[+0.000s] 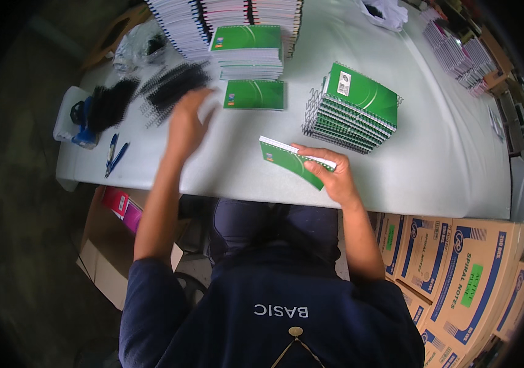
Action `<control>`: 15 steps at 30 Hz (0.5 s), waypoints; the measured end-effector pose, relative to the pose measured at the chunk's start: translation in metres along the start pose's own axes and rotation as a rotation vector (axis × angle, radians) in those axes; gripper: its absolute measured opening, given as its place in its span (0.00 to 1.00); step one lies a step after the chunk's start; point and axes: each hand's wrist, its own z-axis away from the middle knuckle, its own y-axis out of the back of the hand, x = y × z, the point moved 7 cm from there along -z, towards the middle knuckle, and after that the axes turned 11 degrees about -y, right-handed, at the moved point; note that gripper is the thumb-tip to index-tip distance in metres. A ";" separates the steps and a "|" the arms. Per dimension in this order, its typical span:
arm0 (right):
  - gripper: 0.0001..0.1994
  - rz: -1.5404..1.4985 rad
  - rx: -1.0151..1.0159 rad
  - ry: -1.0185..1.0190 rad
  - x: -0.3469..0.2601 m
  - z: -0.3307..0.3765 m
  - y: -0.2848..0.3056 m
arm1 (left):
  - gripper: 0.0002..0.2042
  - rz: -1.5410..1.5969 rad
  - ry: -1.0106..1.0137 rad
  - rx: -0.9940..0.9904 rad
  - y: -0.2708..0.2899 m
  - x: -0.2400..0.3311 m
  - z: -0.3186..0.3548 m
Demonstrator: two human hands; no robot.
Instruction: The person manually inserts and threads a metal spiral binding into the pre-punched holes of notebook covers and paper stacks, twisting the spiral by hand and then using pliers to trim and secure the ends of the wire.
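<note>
My right hand [334, 176] grips a small green-covered notepad [291, 161] above the near part of the table. Its white page edge with a row of punched holes faces up, and no coil shows along it. My left hand [189, 122], slightly blurred, is beside a heap of black spiral binding coils [179, 84]; its thumb and fingers are apart and nothing shows between them. Ahead lie a single green notepad [254, 95] and a stack of green pads [246, 38]. To the right stands a pile of green spiral notebooks [363, 92] with coils along their edges.
Tall stacks of coil-bound books [225, 15] stand at the back. Blue-handled pliers [114, 156] lie left, near a white container [68, 116] and another black coil bundle [111, 104]. Below are an open carton [105, 257] at left and stacked cartons [458, 276] at right.
</note>
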 end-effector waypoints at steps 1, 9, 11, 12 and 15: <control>0.12 0.063 -0.045 0.045 -0.009 -0.004 -0.003 | 0.17 -0.019 0.087 0.016 0.005 -0.045 -0.002; 0.12 0.117 -0.007 0.066 0.020 -0.006 0.000 | 0.13 -0.366 0.329 0.022 -0.022 -0.087 0.015; 0.12 0.112 0.038 0.049 0.018 -0.006 0.002 | 0.13 -0.297 0.401 0.103 -0.004 -0.084 0.015; 0.12 0.105 0.056 0.024 0.019 -0.006 0.003 | 0.15 -0.244 0.466 0.115 0.002 -0.084 0.015; 0.13 0.169 0.068 0.062 0.030 -0.005 0.009 | 0.17 -0.131 0.634 -0.030 0.007 -0.077 0.003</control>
